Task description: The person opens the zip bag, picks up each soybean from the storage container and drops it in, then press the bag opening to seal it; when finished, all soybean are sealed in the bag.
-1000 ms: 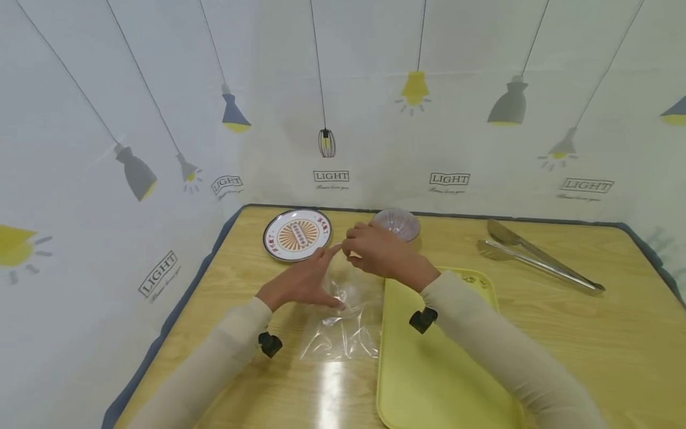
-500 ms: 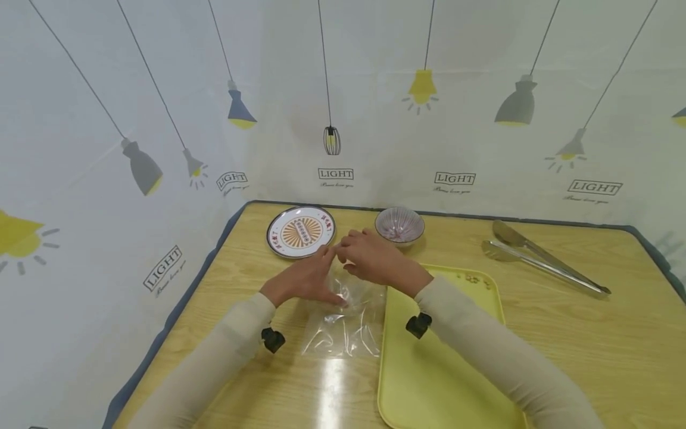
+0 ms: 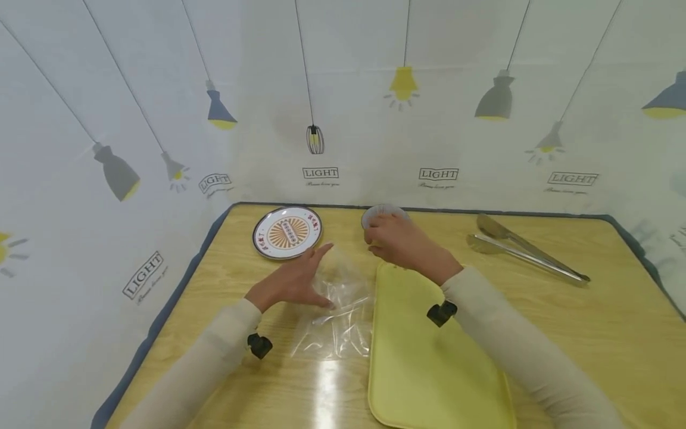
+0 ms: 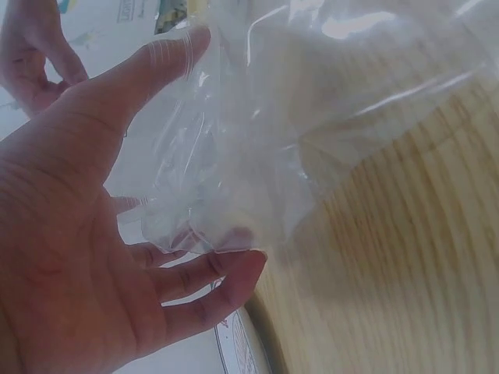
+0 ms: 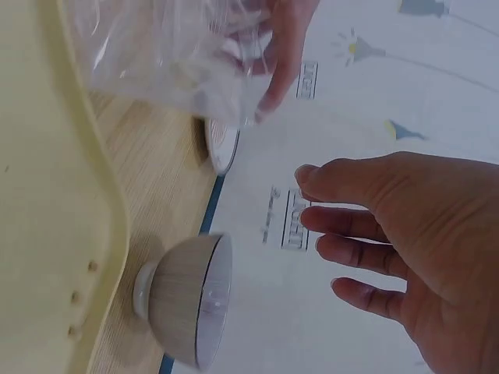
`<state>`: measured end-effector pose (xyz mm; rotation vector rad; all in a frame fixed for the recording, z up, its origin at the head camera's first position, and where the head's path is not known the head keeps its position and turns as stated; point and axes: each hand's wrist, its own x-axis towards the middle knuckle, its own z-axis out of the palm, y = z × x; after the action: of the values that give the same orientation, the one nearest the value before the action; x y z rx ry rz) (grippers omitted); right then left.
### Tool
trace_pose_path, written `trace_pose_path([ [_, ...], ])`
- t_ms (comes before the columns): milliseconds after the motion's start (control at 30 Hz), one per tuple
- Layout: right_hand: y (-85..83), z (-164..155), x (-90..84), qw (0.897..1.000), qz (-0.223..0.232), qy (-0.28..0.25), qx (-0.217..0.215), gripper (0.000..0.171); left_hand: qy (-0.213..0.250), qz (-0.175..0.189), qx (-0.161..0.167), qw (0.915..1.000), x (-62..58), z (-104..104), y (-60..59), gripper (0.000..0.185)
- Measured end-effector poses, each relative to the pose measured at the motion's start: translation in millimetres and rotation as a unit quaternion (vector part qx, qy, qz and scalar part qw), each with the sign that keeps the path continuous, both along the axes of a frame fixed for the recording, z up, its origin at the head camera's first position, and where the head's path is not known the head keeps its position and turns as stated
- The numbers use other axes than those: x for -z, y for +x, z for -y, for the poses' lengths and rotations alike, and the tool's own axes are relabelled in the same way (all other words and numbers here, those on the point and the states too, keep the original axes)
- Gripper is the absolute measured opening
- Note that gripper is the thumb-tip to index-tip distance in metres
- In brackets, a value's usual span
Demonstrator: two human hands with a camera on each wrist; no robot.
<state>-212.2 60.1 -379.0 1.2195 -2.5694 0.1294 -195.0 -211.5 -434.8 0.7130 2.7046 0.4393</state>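
Note:
A clear plastic bag lies on the wooden table, its far end lifted. My left hand holds that lifted end between thumb and fingers; in the left wrist view the film drapes from the left hand. My right hand hovers over a small ribbed bowl at the table's back, covering most of it. In the right wrist view the right hand has its fingers extended and holds nothing, just above the bowl. The bag shows beyond it.
A yellow tray lies right of the bag, under my right forearm. A patterned plate sits back left. Metal tongs lie at the back right. A lamp-print wall encloses the table's back and sides.
My right hand has left the bag's mouth and moved right and back to the bowl. My left hand stays on the bag's raised end.

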Motion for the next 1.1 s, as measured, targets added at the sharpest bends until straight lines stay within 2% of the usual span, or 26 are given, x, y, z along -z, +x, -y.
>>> trace_pose_path([
  [133,-5.6,-14,5.6,1.0,0.002,-0.003,0.009,0.003,0.001,-0.002,-0.004,1.0,0.3,4,0.3,0.131],
  [300,-6.2,-32,19.3,0.999,0.009,0.015,0.029,0.006,0.005,-0.009,-0.002,0.9999,-2.3,6,0.3,0.131],
  [600,-9.7,-58,58.1,0.996,0.025,0.043,0.076,0.01,0.013,-0.017,-0.001,0.9998,-3.8,2,0.1,0.13],
  [767,-7.9,-62,76.2,0.995,0.02,0.052,0.083,0.02,0.008,-0.017,-0.001,0.9998,-0.9,3,3.0,0.131],
  [900,-4.3,-61,81.4,0.994,0.01,0.058,0.091,0.024,0.012,-0.024,0.005,0.9996,-1.7,2,4.6,0.131],
  [1100,-0.1,-58,84.7,0.994,-0.008,0.054,0.096,0.02,0.012,-0.025,0.0,0.9996,-4.3,0,5.6,0.13],
])
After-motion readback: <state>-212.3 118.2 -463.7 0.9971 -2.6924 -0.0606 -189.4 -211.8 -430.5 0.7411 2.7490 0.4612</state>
